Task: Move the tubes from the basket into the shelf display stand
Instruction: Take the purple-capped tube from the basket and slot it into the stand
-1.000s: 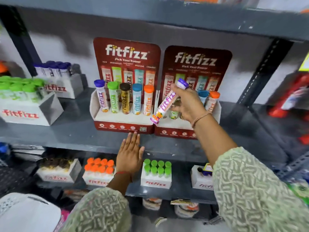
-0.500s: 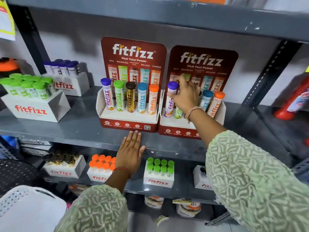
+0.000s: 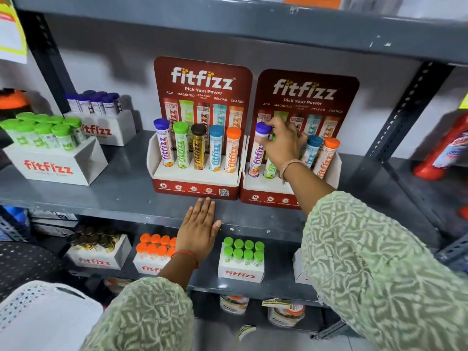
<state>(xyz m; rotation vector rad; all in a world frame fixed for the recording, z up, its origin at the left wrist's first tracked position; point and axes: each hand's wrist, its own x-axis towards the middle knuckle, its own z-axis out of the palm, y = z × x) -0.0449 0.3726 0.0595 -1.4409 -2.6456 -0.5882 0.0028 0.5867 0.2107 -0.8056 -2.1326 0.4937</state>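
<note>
Two red fitfizz display stands sit side by side on the grey shelf. The left stand (image 3: 195, 178) holds several upright tubes. In the right stand (image 3: 268, 196), a purple-capped tube (image 3: 257, 155) stands upright in the leftmost slot. My right hand (image 3: 282, 143) grips its cap from the right and hides the tubes behind it. A green tube (image 3: 269, 169), a blue-capped tube (image 3: 312, 150) and an orange-capped tube (image 3: 326, 158) also stand there. My left hand (image 3: 200, 229) lies flat, fingers apart, on the shelf's front edge. A white basket (image 3: 38, 315) is at bottom left.
White fitfizz boxes of green-capped tubes (image 3: 45, 150) and purple-capped tubes (image 3: 101, 115) stand at the shelf's left. The lower shelf carries boxes with orange caps (image 3: 154, 252) and green caps (image 3: 241, 259). A dark steel upright (image 3: 402, 115) rises at the right, with red items (image 3: 450, 150) beyond.
My right hand has carried the purple-capped tube from a tilted hold in front of the right stand down into its leftmost slot, where it now stands upright. My left hand stayed on the shelf edge.
</note>
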